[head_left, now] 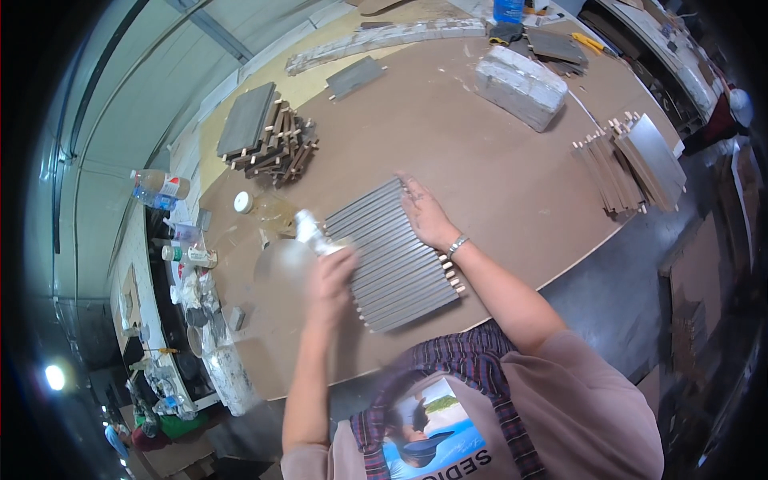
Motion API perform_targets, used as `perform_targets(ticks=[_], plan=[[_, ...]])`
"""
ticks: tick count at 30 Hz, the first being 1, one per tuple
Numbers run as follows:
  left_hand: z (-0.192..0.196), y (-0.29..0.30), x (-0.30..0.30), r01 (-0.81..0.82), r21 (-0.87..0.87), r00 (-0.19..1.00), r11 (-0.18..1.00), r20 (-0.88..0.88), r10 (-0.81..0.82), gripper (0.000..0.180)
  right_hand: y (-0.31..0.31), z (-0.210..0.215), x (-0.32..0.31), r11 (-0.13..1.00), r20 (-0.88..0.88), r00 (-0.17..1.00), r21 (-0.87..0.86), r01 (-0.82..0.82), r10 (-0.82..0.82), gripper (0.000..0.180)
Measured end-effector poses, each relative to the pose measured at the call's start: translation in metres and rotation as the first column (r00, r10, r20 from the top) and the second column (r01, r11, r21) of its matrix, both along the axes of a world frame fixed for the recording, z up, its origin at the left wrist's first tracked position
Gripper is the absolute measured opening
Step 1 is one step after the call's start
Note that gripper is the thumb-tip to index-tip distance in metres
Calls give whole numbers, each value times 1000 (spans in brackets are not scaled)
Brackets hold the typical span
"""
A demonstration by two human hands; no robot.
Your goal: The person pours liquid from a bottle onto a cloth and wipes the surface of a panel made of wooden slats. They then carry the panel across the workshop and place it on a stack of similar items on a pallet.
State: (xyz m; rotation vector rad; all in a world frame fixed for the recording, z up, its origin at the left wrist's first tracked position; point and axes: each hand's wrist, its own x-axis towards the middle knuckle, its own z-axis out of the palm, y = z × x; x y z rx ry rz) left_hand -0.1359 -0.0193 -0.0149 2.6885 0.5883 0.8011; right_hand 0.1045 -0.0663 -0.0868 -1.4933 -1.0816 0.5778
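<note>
In front of me a row of thin grey slats (404, 264) lies side by side on the brown tabletop, with pale dowel ends sticking out along its right edge. My right hand (428, 216) rests on its upper right side, fingers stretched out and pressed together along the edge. My left hand (332, 276), smeared by motion, is closed around a white object (310, 232) at the left edge of the slats. Blur hides whether that is a rag or a bottle. Left of this hand is a pale round blurred shape (286, 262).
Stacked doweled slats (248, 120) stand at the far left, with more pieces (632, 168) at the right. A white-smeared block (522, 86) sits far right; a long white-smeared bar (384, 42) lies behind. A clear container (276, 214) and white cap (243, 202) are left; bottles (188, 254) line the left edge.
</note>
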Motion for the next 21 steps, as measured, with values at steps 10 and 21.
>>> perform_targets(ticks=[10, 21], plan=[[22, -38, 68, 131, -96, 991, 987, 18, -130, 25, 2, -2, -3, 994, -157, 982, -10, -110, 107, 46], [41, -28, 13, -236, -173, 962, 956, 99, 255, 32, -2, -8, 3, 999, -126, 991, 3, -50, 50, 42]])
